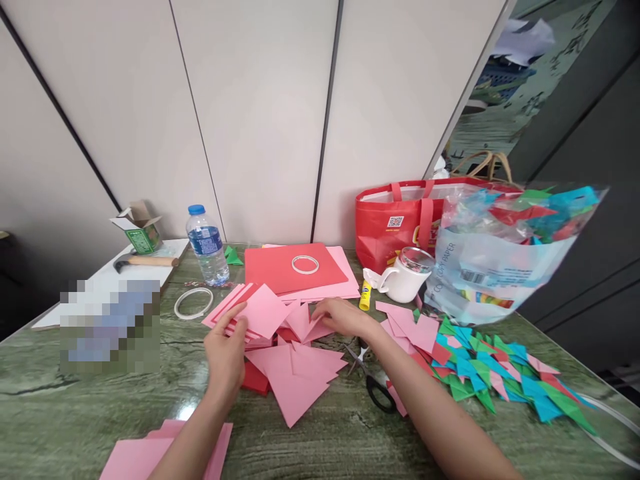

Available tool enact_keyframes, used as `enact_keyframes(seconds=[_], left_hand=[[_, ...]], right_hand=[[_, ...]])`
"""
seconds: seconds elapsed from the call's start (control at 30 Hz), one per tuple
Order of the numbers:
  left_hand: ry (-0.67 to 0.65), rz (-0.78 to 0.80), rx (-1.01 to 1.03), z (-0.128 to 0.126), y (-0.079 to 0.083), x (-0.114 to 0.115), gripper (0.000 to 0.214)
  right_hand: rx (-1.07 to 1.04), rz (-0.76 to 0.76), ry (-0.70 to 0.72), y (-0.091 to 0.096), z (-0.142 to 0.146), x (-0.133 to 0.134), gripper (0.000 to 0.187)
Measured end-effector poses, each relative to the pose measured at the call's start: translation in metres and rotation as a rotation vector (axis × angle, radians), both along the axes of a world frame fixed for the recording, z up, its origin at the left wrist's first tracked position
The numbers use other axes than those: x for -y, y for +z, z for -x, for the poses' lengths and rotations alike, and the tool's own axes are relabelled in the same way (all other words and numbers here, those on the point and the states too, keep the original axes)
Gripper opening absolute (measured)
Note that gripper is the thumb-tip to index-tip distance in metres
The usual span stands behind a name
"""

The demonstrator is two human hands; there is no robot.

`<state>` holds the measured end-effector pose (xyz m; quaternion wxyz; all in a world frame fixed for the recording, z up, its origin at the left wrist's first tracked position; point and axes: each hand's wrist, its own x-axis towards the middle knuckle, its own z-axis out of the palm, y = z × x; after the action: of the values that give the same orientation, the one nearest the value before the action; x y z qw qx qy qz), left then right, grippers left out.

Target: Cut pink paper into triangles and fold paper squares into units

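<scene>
My left hand (226, 350) grips a fanned stack of pink and red paper sheets (265, 310) between thumb and fingers. To its right, my right hand (343, 316) bends down with its fingertips pinched at a pink sheet (301, 321) in the middle pile. Below both hands lie more loose pink sheets (295, 380), overlapping, with a red sheet (256, 379) partly under them. Black-handled scissors (380, 393) rest beneath my right forearm, their blades partly hidden. Another pink stack (145, 457) lies under my left forearm.
Behind the pile is red card (265, 267) with a white ring (305, 265) on it. A water bottle (207, 250), hammer (145, 261), glue stick (365, 295), white mug (406, 277), red bag (373, 233) and plastic bag (480, 267) stand around. Coloured paper pieces (480, 367) spread at right.
</scene>
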<state>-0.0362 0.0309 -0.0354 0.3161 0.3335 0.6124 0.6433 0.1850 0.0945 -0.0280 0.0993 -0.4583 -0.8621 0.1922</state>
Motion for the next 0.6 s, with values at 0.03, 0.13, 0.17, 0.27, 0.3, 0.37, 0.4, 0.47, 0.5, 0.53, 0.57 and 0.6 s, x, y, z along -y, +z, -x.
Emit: enact_keyframes(seconds=[0.03,0.13,0.17,0.27,0.3,0.37,0.4,0.47,0.5,0.53,0.57,0.6], left_hand=[[0.003,0.011,-0.020,0.000,0.000,0.000,0.043],[-0.020,0.040,-0.127,-0.002,0.000,0.001,0.043],[-0.048,0.039,-0.168,-0.003,-0.001,0.002,0.042],[-0.161,0.011,-0.270,-0.006,-0.004,0.004,0.038],[-0.195,-0.003,-0.291,-0.007,-0.004,0.005,0.037],[-0.238,-0.035,-0.314,-0.009,-0.004,0.008,0.037],[-0.251,-0.056,-0.320,-0.010,-0.003,0.009,0.037],[-0.264,-0.103,-0.322,-0.013,0.001,0.010,0.038],[-0.272,-0.124,-0.312,-0.013,0.003,0.011,0.037],[-0.285,-0.140,-0.296,-0.014,0.005,0.012,0.037],[-0.303,-0.153,-0.273,-0.015,0.006,0.012,0.036],[-0.323,-0.161,-0.246,-0.015,0.007,0.013,0.035]], right_hand=[[-0.014,-0.038,-0.052,0.003,0.000,0.000,0.020],[-0.163,-0.182,-0.145,0.018,0.001,0.007,0.021],[-0.263,-0.220,-0.129,0.024,0.002,0.011,0.019],[-0.411,-0.287,-0.021,0.033,0.013,0.023,0.017],[-0.401,-0.304,-0.004,0.032,0.017,0.026,0.018],[-0.356,-0.312,0.019,0.026,0.026,0.030,0.019],[-0.341,-0.309,0.021,0.022,0.029,0.030,0.015],[-0.330,-0.303,0.000,0.013,0.035,0.031,0.010],[-0.332,-0.294,-0.018,0.009,0.037,0.031,0.014],[-0.340,-0.276,-0.036,0.007,0.039,0.032,0.019],[-0.357,-0.253,-0.054,0.005,0.042,0.034,0.023],[-0.385,-0.230,-0.070,0.003,0.044,0.035,0.027]])
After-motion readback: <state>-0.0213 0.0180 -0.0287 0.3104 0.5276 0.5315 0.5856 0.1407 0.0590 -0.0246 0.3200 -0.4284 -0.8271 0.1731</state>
